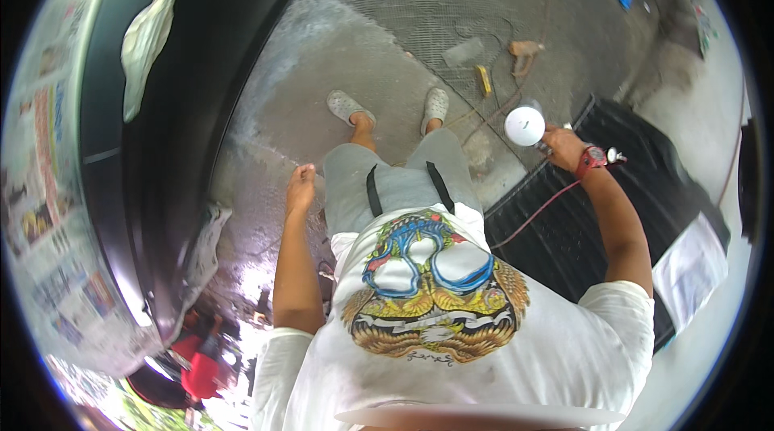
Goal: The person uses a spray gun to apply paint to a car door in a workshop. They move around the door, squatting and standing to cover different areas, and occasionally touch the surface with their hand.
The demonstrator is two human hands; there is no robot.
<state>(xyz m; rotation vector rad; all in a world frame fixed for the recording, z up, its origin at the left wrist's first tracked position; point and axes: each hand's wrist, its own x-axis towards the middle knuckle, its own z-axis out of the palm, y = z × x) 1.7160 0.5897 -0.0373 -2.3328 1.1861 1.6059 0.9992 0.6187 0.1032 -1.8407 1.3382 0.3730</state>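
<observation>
My right hand (566, 147) is closed around the handle of a spray gun (545, 139), held out to the right at about thigh height. Its round white cup (525, 126) faces up at me. A thin reddish hose (538, 215) trails from near my right wrist. On that wrist sits a red watch (593, 158). My left hand (301, 187) hangs beside my left thigh, fingers loosely curled, with nothing visible in them. Nearest to it, on the left, is a glossy black vehicle body panel (218, 52), its far side masked with newspaper (56, 165).
A black ribbed sheet (564, 213) lies at the right, with white paper (691, 270) on it. On the concrete floor (282, 92) ahead lie an orange power tool (524, 52), a yellow tool (484, 80), a grey flat piece (463, 52) and cords. Something red (201, 374) stands at lower left.
</observation>
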